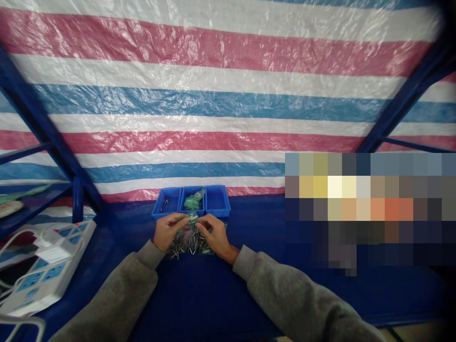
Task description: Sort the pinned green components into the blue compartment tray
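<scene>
Between my two hands, a small greenish clear plastic bag (pixel 193 217) is pinched at its edges. My left hand (pixel 166 231) has its thumb and fingers closed on the left side. On the other side my right hand (pixel 216 236) grips it the same way. Just below lies a pile of thin, shiny metal pins or rivets (pixel 194 242), on or among clear plastic; their exact kind is too small to tell. Touching one another behind the hands are three blue bins: a left bin (pixel 166 199) with a few metal pieces, a middle bin (pixel 183 205) with green plastic bags, and a right bin (pixel 218 202).
Everything stands on a dark blue tabletop (pixel 206 299). A white power strip (pixel 53 275) with plugs and cables lies at the left. Blue metal posts (pixel 64 142) rise at both sides, before a striped plastic sheet (pixel 213 104). A pixelated block hides the right side.
</scene>
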`<state>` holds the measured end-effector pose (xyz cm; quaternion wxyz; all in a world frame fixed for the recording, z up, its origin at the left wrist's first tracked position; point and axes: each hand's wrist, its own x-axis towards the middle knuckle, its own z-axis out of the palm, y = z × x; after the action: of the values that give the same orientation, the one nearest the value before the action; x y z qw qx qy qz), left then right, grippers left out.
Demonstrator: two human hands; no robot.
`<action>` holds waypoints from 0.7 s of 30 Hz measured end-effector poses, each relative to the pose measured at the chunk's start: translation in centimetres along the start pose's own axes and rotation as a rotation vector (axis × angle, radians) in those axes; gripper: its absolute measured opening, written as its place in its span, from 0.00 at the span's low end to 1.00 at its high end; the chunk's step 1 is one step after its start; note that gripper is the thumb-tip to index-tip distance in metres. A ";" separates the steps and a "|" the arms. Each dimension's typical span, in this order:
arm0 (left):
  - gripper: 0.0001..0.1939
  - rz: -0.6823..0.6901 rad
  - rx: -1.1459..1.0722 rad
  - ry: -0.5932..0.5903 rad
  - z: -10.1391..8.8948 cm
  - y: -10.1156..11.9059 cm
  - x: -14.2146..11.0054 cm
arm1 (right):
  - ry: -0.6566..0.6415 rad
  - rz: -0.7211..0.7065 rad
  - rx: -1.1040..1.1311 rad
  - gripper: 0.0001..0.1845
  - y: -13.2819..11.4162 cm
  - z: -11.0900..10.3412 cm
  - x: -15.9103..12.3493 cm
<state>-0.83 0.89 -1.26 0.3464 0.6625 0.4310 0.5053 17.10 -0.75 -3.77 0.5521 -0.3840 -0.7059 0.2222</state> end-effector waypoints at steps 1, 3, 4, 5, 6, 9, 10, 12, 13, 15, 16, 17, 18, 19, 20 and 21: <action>0.12 -0.021 -0.044 -0.017 0.1 0.1 0.0 | -0.006 -0.008 -0.001 0.09 0.0 0.0 0.0; 0.12 -0.036 -0.081 -0.053 0.2 0.2 -0.1 | -0.005 -0.021 -0.002 0.09 -0.1 0.0 0.0; 0.11 -0.028 -0.071 -0.069 0.1 0.3 -0.2 | 0.001 -0.024 -0.001 0.09 -0.1 0.0 0.0; 0.11 -0.010 -0.042 -0.081 0.1 0.3 -0.2 | 0.011 -0.024 0.001 0.09 -0.1 0.0 -0.1; 0.10 0.015 0.002 -0.090 0.0 0.4 -0.2 | 0.024 -0.022 0.004 0.09 -0.1 0.0 -0.1; 0.10 0.103 0.157 -0.125 -0.3 0.5 -0.2 | 0.066 -0.015 -0.001 0.08 -0.2 0.0 -0.1; 0.10 0.130 0.203 -0.136 -0.3 0.6 -0.2 | 0.072 -0.017 -0.006 0.08 -0.2 0.0 -0.1; 0.11 0.177 0.274 -0.141 -0.4 0.8 -0.2 | 0.063 -0.030 -0.019 0.08 -0.3 0.0 -0.1; 0.11 0.199 0.299 -0.138 -0.3 0.9 -0.2 | 0.052 -0.039 -0.023 0.08 -0.3 0.0 -0.1; 0.11 0.234 0.325 -0.127 -0.3 1.1 -0.2 | 0.031 -0.057 -0.028 0.09 -0.3 -0.1 -0.1; 0.11 0.243 0.329 -0.126 -0.2 1.2 -0.3 | 0.026 -0.064 -0.028 0.09 -0.4 -0.1 -0.2; 0.11 0.247 0.331 -0.131 -0.2 1.2 -0.3 | 0.024 -0.067 -0.028 0.09 -0.4 -0.1 -0.2; 0.11 0.247 0.332 -0.137 -0.2 1.3 -0.3 | 0.025 -0.067 -0.028 0.09 -0.4 -0.1 -0.2; 0.11 0.247 0.333 -0.140 -0.2 1.3 -0.3 | 0.026 -0.067 -0.028 0.09 -0.4 -0.1 -0.2; 0.11 0.247 0.333 -0.143 -0.1 1.3 -0.3 | 0.026 -0.066 -0.028 0.09 -0.4 -0.1 -0.2; 0.11 0.249 0.332 -0.143 -0.1 1.3 -0.3 | 0.024 -0.065 -0.029 0.08 -0.3 -0.1 -0.2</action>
<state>-0.72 0.11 -0.20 0.1969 0.7929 0.3974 0.4179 17.09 -1.13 -3.62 0.5620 -0.3715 -0.7144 0.1892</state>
